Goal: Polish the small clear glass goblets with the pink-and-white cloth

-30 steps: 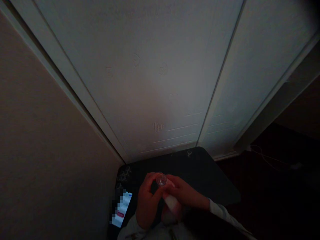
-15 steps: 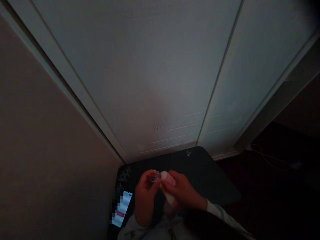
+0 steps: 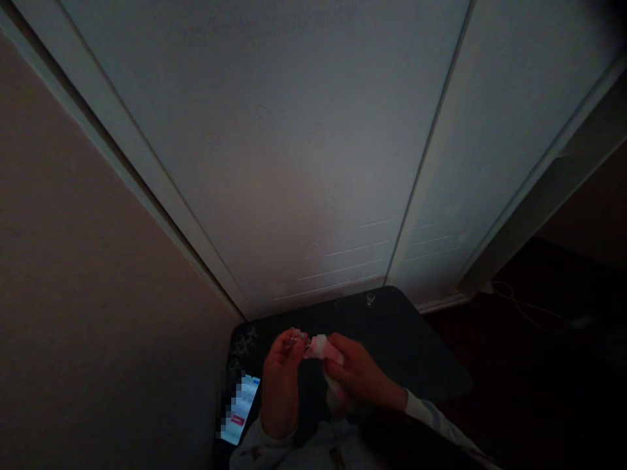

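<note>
My left hand point(image 3: 281, 378) pinches a small clear piece point(image 3: 296, 338), like glass or transparent plastic, between thumb and fingers. My right hand point(image 3: 360, 372) is closed on a soft pink-and-white cloth point(image 3: 334, 353). Its white-banded end reaches toward my left fingertips, while the rest hangs below my right hand. In the dim light I cannot make out whether the cloth touches the clear piece. Both hands are above a dark table point(image 3: 401, 346), close to my body.
Several clear pieces point(image 3: 243, 341) lie at the table's left corner, and another clear piece point(image 3: 370, 299) near its back edge. A lit phone point(image 3: 241, 411) lies at the left. White panels point(image 3: 313, 163) rise behind the table; a pale cable point(image 3: 519, 303) runs on the right.
My hands have moved slightly apart, the left one shifting left with the clear piece. More of the cloth's pink-and-white end now shows between them.
</note>
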Available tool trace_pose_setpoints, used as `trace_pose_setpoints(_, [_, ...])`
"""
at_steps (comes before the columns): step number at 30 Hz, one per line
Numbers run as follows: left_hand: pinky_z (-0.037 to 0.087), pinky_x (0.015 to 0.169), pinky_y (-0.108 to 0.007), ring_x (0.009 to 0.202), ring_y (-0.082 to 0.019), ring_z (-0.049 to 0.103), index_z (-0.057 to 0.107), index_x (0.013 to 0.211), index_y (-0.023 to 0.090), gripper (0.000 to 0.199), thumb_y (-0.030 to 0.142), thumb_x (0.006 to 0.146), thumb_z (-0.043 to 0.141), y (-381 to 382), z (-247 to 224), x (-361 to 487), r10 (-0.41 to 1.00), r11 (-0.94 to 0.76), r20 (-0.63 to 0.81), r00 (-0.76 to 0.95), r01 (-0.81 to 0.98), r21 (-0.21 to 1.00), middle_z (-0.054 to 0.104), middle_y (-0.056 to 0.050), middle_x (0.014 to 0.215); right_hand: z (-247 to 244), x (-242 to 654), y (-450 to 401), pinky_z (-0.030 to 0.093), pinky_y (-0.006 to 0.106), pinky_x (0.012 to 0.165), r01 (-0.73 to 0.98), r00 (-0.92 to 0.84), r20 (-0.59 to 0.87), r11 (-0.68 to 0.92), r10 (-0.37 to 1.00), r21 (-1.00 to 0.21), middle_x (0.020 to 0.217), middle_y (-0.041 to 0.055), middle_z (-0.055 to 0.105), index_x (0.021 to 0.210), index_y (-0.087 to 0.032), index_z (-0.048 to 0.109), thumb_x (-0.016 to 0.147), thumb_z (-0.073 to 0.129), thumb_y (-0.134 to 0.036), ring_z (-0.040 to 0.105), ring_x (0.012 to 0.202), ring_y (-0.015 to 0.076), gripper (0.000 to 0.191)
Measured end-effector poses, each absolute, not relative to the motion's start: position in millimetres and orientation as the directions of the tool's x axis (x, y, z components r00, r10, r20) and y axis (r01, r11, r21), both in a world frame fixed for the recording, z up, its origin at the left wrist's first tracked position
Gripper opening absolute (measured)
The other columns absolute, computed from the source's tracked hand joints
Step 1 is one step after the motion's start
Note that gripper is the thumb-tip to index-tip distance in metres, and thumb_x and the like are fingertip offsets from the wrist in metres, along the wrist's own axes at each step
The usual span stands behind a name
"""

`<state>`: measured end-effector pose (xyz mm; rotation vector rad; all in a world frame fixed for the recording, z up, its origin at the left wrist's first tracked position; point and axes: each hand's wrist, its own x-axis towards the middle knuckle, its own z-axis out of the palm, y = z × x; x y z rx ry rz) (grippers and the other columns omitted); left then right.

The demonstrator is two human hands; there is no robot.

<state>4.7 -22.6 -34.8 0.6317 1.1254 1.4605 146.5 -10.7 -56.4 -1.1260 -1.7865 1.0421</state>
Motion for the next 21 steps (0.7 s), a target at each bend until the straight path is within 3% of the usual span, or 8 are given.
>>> trace_pose_setpoints(12, [0.048,0.075,-0.026,0.078,-0.013,0.062,0.067,0.086,0.015,0.033,0.033,0.062,0.081,-23,-30,5,0.961,0.082,-0.202,-0.187,-0.506,0.859,0.069,-0.002,0.082,-53,159,-8,0.029,0.024,0.056,0.366,-0.465,0.296,0.486,0.834,-0.794,0.066,-0.0044,0.039,0.062,-0.021,0.034,0.070,0.045,-0.006,0.038,0.061,0.0115,0.020])
trace_pose_setpoints(21, [0.046,0.061,-0.023,0.069,-0.012,0.059,0.070,0.079,0.014,0.035,0.038,0.057,0.084,-21,-27,-1,0.968,0.139,-0.232,-0.093,-0.568,0.811,0.066,-0.002,0.076,-39,160,-9,0.030,0.025,0.057,0.263,-0.570,0.313,0.530,0.759,-0.807,0.067,-0.0043,0.037,0.060,-0.021,0.031,0.072,0.044,-0.007,0.038,0.061,0.0116,0.023])
